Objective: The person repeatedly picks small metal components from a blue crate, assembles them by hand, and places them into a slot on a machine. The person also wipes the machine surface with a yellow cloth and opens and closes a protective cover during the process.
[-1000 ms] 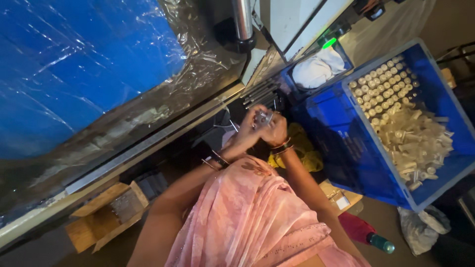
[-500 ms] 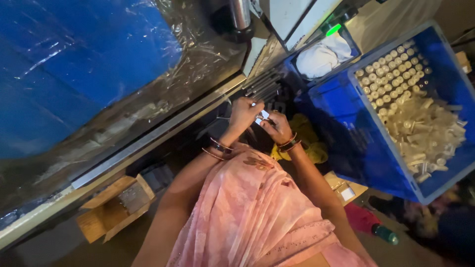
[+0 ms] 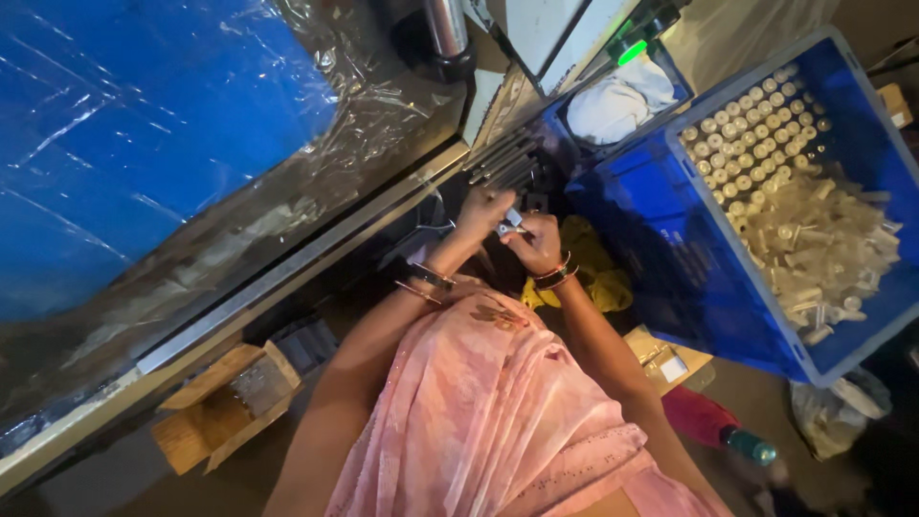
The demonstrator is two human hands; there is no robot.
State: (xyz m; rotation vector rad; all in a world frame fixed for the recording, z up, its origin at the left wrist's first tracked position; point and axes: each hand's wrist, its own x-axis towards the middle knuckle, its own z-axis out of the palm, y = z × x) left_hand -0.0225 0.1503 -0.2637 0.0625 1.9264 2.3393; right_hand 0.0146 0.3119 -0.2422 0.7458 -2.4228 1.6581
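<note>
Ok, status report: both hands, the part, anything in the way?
Left hand and right hand together on a small metal part. Blue crate of pale tubes at right. Nothing blocking.

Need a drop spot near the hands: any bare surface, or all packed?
Bare: the plastic-covered blue sheet left of the metal rail. Crowded: blue crate of small pale tubes; both hands, left and right, meet on a small metal piece.

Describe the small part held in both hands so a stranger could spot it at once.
Start at the big blue crate of pale tubes on the right. Left of it, the left hand and right hand meet. Pinched between them is the part, small, pale and shiny against the dark machine.
</note>
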